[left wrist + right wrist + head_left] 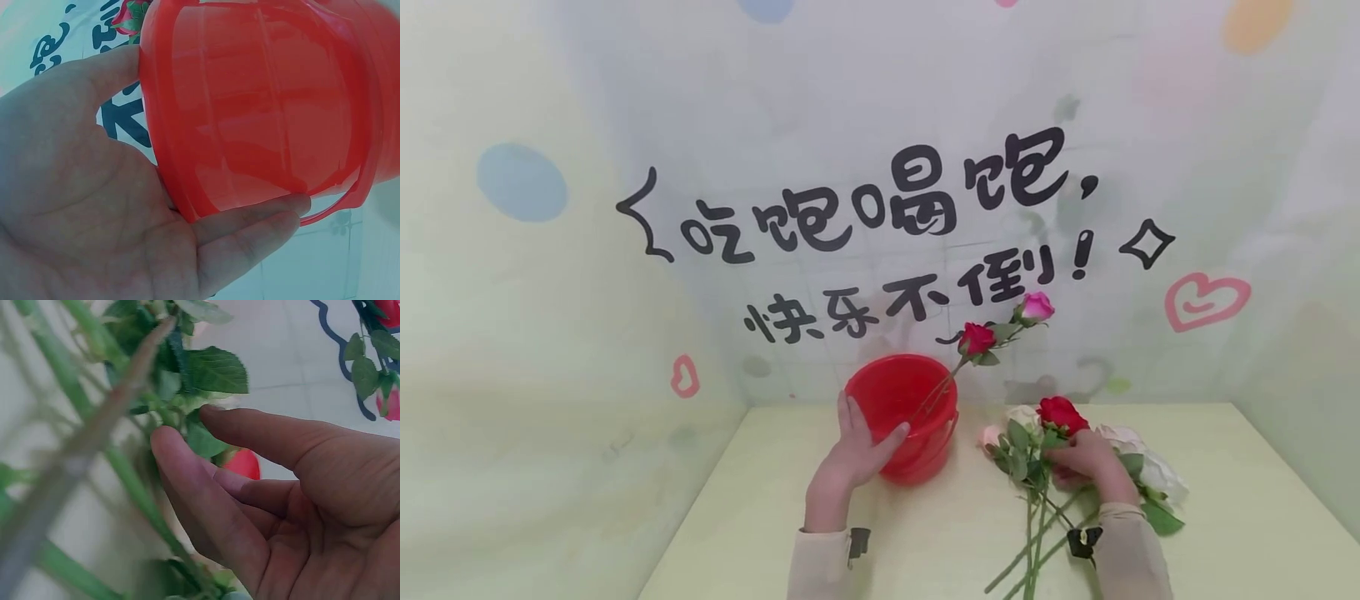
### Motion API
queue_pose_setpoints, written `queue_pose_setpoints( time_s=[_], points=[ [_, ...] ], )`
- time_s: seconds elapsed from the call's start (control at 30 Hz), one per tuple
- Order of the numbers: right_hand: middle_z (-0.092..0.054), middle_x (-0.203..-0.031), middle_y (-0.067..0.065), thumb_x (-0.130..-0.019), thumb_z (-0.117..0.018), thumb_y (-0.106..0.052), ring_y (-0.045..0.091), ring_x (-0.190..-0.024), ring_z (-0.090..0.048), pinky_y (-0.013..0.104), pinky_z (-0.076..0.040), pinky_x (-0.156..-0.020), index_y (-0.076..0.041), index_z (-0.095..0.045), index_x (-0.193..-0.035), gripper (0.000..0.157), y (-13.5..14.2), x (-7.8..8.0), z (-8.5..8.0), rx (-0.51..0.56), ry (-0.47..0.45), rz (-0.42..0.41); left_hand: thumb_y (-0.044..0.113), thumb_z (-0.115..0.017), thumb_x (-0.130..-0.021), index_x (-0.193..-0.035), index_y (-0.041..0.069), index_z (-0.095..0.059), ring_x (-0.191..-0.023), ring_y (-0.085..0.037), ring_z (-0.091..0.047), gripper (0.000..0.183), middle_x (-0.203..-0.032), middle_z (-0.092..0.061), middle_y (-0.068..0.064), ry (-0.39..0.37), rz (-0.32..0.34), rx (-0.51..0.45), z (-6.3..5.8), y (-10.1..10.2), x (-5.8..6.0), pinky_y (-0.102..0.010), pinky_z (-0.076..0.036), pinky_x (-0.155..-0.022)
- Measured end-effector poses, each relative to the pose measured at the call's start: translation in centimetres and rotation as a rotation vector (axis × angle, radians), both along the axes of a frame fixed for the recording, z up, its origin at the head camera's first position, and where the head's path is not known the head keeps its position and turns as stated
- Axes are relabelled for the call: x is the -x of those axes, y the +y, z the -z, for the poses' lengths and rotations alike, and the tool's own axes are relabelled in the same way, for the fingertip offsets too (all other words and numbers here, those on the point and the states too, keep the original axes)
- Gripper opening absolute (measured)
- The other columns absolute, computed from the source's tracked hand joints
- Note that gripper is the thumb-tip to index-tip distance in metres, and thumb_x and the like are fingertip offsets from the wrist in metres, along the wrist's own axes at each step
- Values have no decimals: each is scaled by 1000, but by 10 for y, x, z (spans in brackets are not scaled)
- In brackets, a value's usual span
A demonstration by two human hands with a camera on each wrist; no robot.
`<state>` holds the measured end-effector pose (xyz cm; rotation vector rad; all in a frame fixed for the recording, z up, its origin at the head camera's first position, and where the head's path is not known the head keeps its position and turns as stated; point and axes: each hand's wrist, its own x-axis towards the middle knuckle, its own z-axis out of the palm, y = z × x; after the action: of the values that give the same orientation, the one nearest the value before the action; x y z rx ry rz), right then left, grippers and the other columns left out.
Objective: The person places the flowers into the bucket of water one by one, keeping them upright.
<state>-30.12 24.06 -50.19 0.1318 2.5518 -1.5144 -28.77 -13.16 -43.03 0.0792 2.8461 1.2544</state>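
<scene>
My left hand (850,454) rests against the side of a red plastic bucket (262,106), its thumb at the rim and its fairly straight fingers (250,234) laid along the outer wall. A red rose (977,339) and a pink rose (1037,307) lean out of the bucket to the right. My right hand (1088,458) reaches among a pile of artificial flowers, close to a red rose (1062,415). In the right wrist view its thumb and index fingertip stand slightly apart, with green leaves (203,437) behind the gap.
Pale pink and white flowers (1150,467) lie right of the right hand, a small pink bud (991,438) to its left. Green stems (1033,542) cross toward the table's front. A printed curtain (880,125) stands behind the pale table (737,533).
</scene>
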Motion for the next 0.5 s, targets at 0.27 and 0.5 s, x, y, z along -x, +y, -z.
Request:
queue_pose_setpoints(
  time_s=[0.27,0.5],
  points=[
    [-69,-71,14,-96,-65,1,15,-59,-69,30,-62,-59,10,-62,-85,14,-5,6,11,113,-40,16,46,-83,-85,-167,8,9,-144,-39,-41,129,-165,-25,-17,-6,-16,-13,10,-4,11,-56,-61,-91],
    [-71,-72,13,-98,-64,1,15,-60,-71,30,-63,-61,15,-65,-93,15,-4,7,16,139,-53,17,47,-82,-85,-167,8,9,-143,-39,-41,129,-164,-26,-17,4,-5,-23,13,-6,11,-57,-61,-91]
  ],
)
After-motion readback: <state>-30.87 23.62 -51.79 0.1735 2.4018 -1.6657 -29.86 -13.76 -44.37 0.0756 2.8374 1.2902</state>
